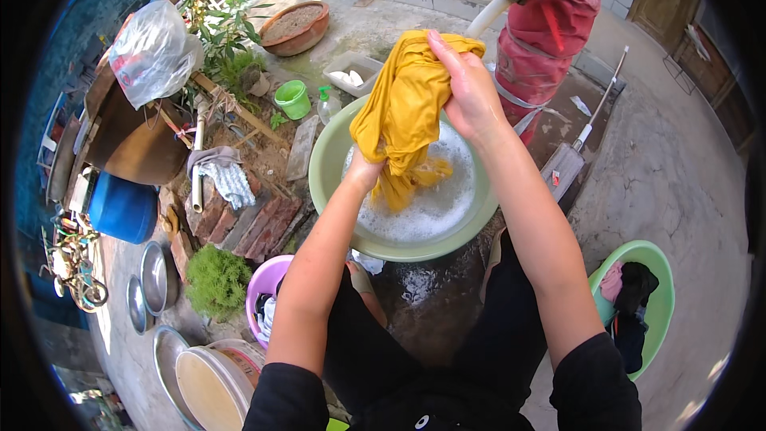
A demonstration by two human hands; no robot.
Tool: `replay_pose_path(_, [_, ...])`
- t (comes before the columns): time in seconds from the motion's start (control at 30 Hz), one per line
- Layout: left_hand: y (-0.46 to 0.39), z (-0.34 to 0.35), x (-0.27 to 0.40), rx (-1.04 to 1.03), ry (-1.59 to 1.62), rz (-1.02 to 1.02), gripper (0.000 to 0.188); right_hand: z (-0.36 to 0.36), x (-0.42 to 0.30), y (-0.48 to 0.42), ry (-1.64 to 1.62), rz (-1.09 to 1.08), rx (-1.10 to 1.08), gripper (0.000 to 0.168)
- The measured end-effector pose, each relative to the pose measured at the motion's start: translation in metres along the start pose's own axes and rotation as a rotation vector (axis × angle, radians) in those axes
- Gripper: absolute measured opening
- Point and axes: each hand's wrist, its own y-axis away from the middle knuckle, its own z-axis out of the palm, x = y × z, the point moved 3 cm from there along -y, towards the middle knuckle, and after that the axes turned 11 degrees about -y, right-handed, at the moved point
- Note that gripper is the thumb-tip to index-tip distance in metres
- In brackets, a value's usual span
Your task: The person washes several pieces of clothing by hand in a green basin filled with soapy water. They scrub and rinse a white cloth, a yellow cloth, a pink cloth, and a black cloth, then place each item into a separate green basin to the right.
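Note:
A wet yellow cloth garment is bunched up between my two hands above a wide pale green plastic basin. My right hand grips its upper end, thumb pointing up along the fabric. Lower down, my left hand holds the garment's left side, its fingers mostly hidden by the folds. The bottom of the cloth hangs into soapy water, where white foam floats on the surface.
Behind the basin stand a pump bottle, a small green bucket and a white tub. A pipe and red-wrapped column rise at far right. Clothes fill a green tub at right and a purple basin at left.

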Motion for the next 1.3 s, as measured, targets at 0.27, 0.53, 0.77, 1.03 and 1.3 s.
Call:
replay_pose_path(0.27, [-0.005,-0.012,0.08,-0.065,-0.389,-0.006,0.021,-0.102,0.014,-0.016,0.843,0.166,0.158,0.037])
replay_pose_path(0.53, [-0.008,-0.036,-0.011,-0.266,-1.629,-0.057,0.059,-0.157,0.064,0.017,1.998,0.439,0.097,0.06])
replay_pose_path(0.77, [0.025,0.005,-0.059,-0.829,-1.881,-0.117,0.067,-0.151,0.106,0.053,2.192,0.765,-0.416,0.08])
replay_pose_path(1.03, [-0.006,-0.018,-0.075,-0.196,-0.944,-0.294,0.05,-0.142,0.107,0.046,0.666,0.894,0.475,0.075])
replay_pose_path(1.3, [0.03,0.073,0.078,0.049,-0.568,0.725,0.028,-0.164,0.104,0.021,0.04,0.837,-0.025,0.056])
